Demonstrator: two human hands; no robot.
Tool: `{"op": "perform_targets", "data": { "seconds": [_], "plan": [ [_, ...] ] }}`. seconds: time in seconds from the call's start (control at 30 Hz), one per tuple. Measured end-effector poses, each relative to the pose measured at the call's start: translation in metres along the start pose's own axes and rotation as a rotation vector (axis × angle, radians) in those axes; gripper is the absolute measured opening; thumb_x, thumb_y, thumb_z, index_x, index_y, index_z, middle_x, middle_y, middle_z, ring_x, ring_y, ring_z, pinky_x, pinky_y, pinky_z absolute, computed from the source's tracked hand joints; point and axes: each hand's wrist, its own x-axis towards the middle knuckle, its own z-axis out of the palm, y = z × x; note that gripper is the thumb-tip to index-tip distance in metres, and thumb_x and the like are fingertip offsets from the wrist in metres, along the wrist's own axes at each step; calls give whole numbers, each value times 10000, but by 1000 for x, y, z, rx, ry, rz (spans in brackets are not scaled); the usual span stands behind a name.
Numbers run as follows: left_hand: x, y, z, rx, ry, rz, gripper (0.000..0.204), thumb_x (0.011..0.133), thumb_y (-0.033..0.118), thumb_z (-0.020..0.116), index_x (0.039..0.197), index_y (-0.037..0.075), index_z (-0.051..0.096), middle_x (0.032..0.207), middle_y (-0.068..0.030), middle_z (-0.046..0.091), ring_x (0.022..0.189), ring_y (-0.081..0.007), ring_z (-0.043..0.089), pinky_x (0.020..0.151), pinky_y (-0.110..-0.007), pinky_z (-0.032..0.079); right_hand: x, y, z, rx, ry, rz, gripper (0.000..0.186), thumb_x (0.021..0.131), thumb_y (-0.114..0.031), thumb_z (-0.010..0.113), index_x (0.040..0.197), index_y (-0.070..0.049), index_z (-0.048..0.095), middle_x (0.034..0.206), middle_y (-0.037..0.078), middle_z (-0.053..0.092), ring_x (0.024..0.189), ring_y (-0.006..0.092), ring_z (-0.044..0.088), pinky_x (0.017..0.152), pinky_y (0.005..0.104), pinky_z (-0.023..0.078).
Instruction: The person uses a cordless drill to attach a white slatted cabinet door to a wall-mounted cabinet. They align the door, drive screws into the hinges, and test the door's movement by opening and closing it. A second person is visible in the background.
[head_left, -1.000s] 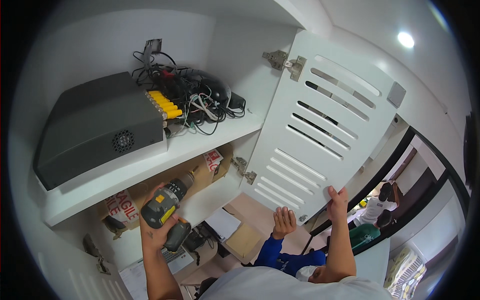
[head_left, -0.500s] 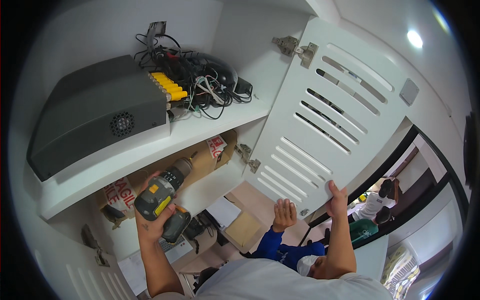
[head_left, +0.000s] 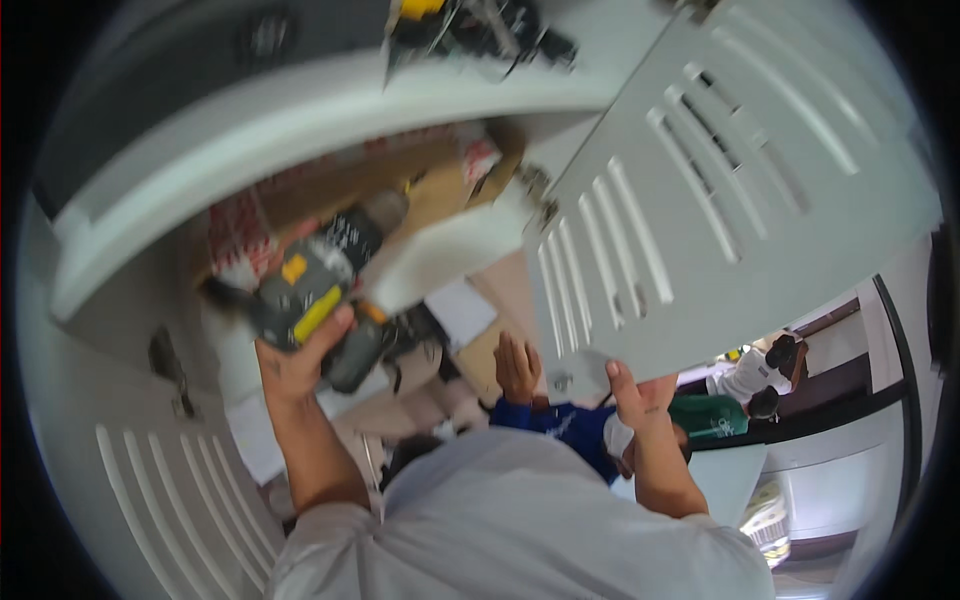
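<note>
Dark drill in left hand, slotted white door in right hand

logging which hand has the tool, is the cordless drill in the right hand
No, the left hand grips the cordless drill; the right hand holds the edge of the slotted cabinet door.

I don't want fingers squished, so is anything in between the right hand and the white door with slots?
Nothing visible is: the right hand meets the slotted door at its lower edge. Another person's hand is close to the door's bottom corner, left of the right hand, not between them.
</note>
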Motion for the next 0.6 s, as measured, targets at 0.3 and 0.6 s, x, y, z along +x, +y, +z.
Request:
{"op": "perform_targets", "data": {
  "seconds": [0.3, 0.6],
  "plan": [
    [-28, 10, -18, -61, 99, 91, 835, 748, 76, 763, 1500, -17, 413, 1216, -151, 654, 998, -231, 698, 784, -306, 582, 10, -15, 57, 329, 13, -11, 652, 674, -460, 966, 1043, -10, 672, 977, 49, 708, 868, 157, 656, 784, 305, 535],
    [-55, 14, -30, -84, 166, 127, 873, 741, 82, 791, 1513, 5, 391, 1218, -154, 653, 999, -234, 702, 678, -276, 581, 23, 3, 97, 296, -19, -117, 1050, 634, -639, 910, 1330, 17, 477, 1230, 103, 584, 1108, 220, 596, 978, 361, 470]
  ]
}}
